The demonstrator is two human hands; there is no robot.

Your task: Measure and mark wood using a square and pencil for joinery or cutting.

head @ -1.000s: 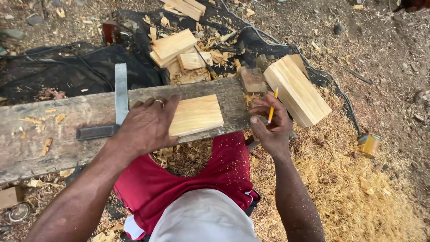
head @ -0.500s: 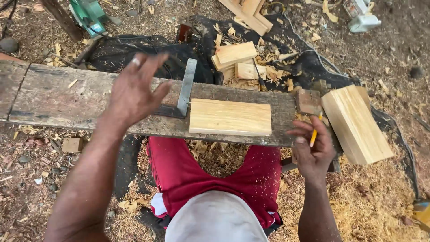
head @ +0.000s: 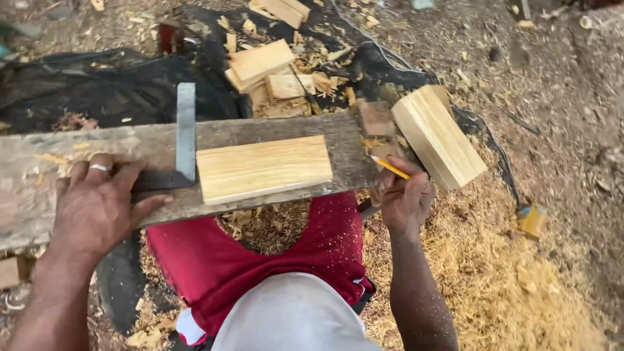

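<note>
- A pale wooden board (head: 263, 169) lies flat on a weathered plank (head: 78, 146) that spans the person's lap; its long edges run along the plank.
- A try square (head: 183, 140) sits just left of the board, blade pointing away from the person, dark stock lying along the plank.
- The left hand (head: 97, 208) rests flat with fingers spread on the stock end of the square, pressing rather than gripping it.
- The right hand (head: 404, 198) is closed around a yellow pencil (head: 390, 167), tip toward the board's right end, not touching it.
- To square a line well, I judge the stock should bear tight against the board's edge, the blade flat on its face, and the pencil drawn along the blade in one stroke.
- A thick light wood block (head: 439, 133) lies beyond the plank's right end.
- More offcuts (head: 263, 62) lie behind on black sheeting (head: 78, 91), with sawdust (head: 507, 286) over the ground.
</note>
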